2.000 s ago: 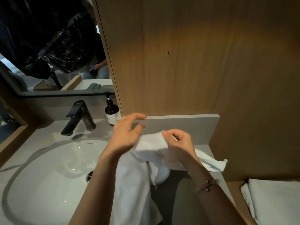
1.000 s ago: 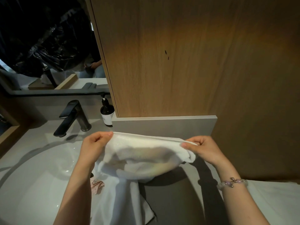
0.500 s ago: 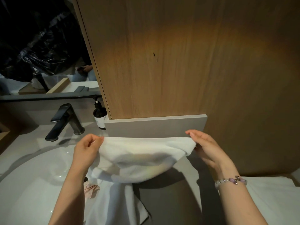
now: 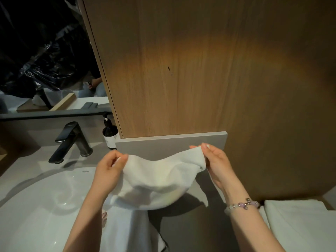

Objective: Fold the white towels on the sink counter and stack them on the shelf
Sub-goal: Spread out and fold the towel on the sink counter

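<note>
Head view: towel (image 4: 160,179) held over grey counter (image 4: 181,226) (basin (image 4: 45,206) inset), wood wall (image 4: 200,70) behind.

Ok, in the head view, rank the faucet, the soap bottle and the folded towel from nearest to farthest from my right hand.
1. folded towel, lower right of the right hand.
2. soap bottle, left, by the wooden panel.
3. faucet, farther left, behind the basin.

Your towel (image 4: 160,179) is plain white, like the basin (image 4: 36,206); the counter (image 4: 181,230) is grey, the faucet (image 4: 71,140) black, the wall panel (image 4: 200,70) brown wood grain (two small dark marks), your bracelet (image 4: 242,204) pale lilac beads.
</note>
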